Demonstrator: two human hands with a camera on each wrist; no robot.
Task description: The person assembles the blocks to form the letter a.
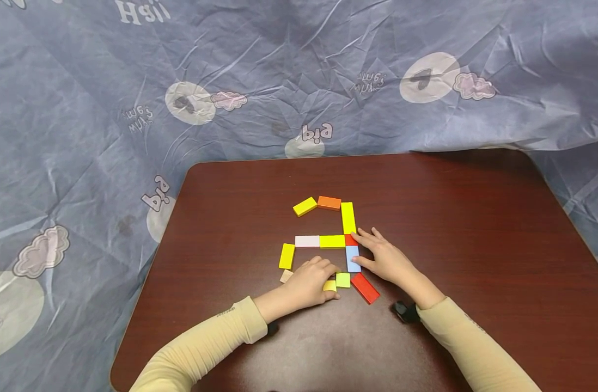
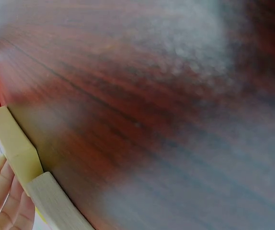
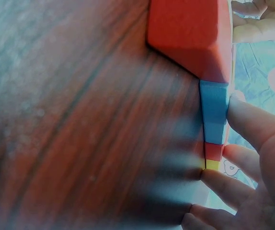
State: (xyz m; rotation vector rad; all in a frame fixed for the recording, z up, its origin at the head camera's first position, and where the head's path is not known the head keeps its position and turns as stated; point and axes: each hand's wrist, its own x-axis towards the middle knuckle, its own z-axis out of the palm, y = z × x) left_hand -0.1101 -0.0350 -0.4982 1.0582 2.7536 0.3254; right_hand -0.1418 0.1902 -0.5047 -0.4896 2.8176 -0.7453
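In the head view my left hand (image 1: pixel 309 283) is curled over the near row of blocks, thumb and fingers on either side of a yellow block (image 1: pixel 330 286). A light green block (image 1: pixel 343 280) sits just beyond its fingertips. My right hand (image 1: pixel 387 258) has its fingers spread. Its thumb touches the blue block (image 3: pixel 214 110) in the right wrist view, and its index finger is at the small red block (image 3: pixel 214 151). A larger red block (image 1: pixel 365 288) lies slanted near the blue one. Part of the near row is hidden under my left hand.
Left of the blue block run a yellow block (image 1: pixel 332 242) and a pale pink block (image 1: pixel 307 242). Another yellow block (image 1: pixel 286 256) and a plain wooden block (image 1: pixel 286 276) curve down. Farther back lie an orange block (image 1: pixel 329 203) and a long yellow block (image 1: pixel 348 218) on the brown table (image 1: pixel 230 218).
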